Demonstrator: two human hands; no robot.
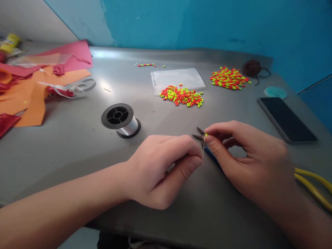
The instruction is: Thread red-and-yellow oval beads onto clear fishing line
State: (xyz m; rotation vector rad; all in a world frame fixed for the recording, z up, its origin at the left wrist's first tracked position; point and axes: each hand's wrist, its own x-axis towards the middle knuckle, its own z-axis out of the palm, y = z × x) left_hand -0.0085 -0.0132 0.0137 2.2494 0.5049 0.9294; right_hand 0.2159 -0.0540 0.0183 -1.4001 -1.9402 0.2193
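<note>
Two bare hands work close together above a grey, smooth-topped table (77,148). The left hand (166,169) is closed, with a thin, pale line (203,149) pinched between thumb and curled index finger. The line runs up from that pinch to the fingertips of the right hand (254,159). There, thumb and index finger are closed on a small, yellow-green, oval bead (206,135), at the upper end of the visible line. Whether the line passes through the bead is too small to tell.

A pair of blue-handled pliers (210,155) with dark, pointed metal tips lies just beside and partly behind the right hand, its jaws apart. Yellow, curved handles (315,188) show at the right wrist, partly hidden by it.

To the left, beyond the left hand, a black plastic spool (118,115) wound with clear, shiny filament stands on the table. Farther back, a loose pile of red and yellow-green oval beads (181,96) lies at the near edge of a flat, translucent plastic bag (181,76), some beads on it. A second mixed pile of the same kinds of beads (229,79) lies to the right, near a dark brown ball of yarn (252,68). A black-screened phone (287,119) rests at the right, near a round turquoise disc (275,92).
</note>
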